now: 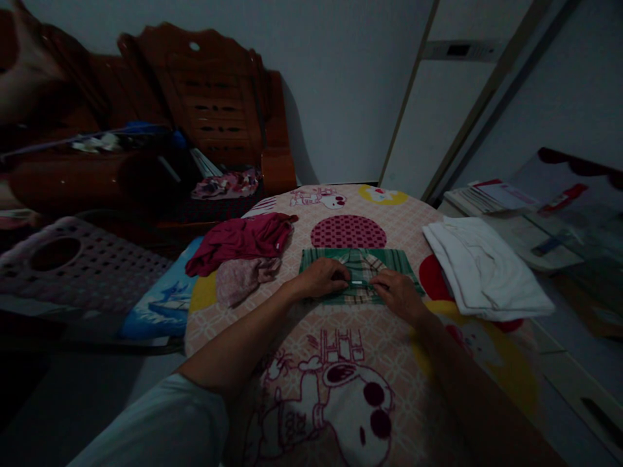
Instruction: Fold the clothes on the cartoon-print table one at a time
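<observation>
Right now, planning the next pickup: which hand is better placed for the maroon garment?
Probably left: the left hand lies on the green plaid cloth, nearer the maroon garment; the right hand is farther.

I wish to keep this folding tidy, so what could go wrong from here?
The light is dim, so the green checked cloth under the left hand and right hand may be folded crooked. The red garment lies loose by the left edge of the table and might slip off.
</observation>
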### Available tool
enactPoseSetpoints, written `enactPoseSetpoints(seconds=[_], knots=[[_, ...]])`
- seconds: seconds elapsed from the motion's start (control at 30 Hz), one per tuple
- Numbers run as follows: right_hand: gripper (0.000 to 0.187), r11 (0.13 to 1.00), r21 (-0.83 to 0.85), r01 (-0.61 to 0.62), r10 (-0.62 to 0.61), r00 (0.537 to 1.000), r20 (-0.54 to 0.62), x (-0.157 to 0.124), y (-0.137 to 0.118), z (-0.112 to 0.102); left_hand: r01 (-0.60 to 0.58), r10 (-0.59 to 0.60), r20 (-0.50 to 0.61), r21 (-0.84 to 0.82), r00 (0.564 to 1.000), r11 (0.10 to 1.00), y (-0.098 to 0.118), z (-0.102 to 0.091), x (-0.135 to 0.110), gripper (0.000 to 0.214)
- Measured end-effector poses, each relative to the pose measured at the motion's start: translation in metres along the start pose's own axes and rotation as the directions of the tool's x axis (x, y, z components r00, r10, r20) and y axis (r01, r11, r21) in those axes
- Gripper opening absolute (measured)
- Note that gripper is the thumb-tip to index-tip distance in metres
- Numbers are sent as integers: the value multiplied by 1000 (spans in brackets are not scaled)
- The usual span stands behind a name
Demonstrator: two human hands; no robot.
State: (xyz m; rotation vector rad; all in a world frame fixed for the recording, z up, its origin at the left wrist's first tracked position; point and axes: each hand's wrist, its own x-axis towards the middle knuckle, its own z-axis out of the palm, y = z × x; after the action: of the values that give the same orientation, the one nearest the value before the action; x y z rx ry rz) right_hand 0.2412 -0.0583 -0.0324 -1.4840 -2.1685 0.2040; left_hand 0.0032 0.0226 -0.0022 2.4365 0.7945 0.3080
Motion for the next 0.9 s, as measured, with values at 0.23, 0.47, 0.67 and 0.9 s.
enactPoseSetpoints(seconds=[0.23, 0.47, 0.67, 0.9], knots=[[10, 999, -22, -34, 35, 999, 34, 0, -5, -1, 115, -87, -130, 230, 988, 966, 21, 19, 1, 20], [16, 996, -86, -29, 32, 999, 31, 0, -6, 1, 123, -95, -144, 203, 985, 971, 19, 18, 4, 17], [22, 994, -96, -43, 46, 999, 25, 2, -10, -1, 97, -79, -116, 164, 990, 982, 17, 14, 3, 17], [22, 992, -88, -94, 94, 996, 4, 5, -12, 0, 142, -118, -167, 142, 979, 980, 13, 20, 7, 19]])
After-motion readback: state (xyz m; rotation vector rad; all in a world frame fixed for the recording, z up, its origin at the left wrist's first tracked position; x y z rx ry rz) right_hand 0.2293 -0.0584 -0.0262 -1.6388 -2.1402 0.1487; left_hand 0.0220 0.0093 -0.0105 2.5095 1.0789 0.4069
